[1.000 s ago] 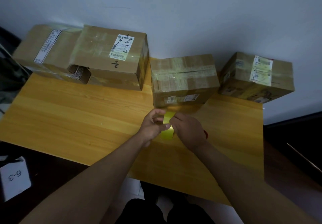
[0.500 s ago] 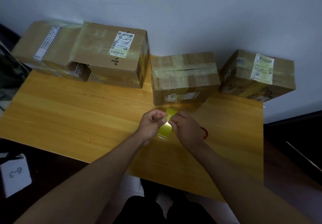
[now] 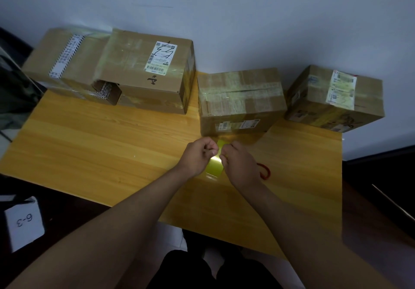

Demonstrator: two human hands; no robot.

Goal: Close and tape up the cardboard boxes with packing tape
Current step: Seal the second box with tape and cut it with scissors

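Observation:
A roll of yellowish packing tape (image 3: 216, 164) is held just above the wooden table (image 3: 94, 145), between my two hands. My left hand (image 3: 197, 156) pinches its left side with curled fingers. My right hand (image 3: 241, 165) grips it from the right and hides much of the roll. Just beyond my hands stands the middle cardboard box (image 3: 241, 100), its flaps down and crossed with tape. A large box (image 3: 148, 70) sits at the back left, leaning over a long flat box (image 3: 65, 64). Another labelled box (image 3: 334, 96) is at the back right.
All boxes line the white wall at the table's far edge. A red string (image 3: 265, 172) circles my right wrist. A white card marked "6-3" (image 3: 23, 223) lies on the dark floor at the lower left. Dark furniture (image 3: 13, 95) stands off the table's left edge.
Both hands and the tape roll have drifted slightly away from me toward the middle box. The roll has turned a little between my fingers.

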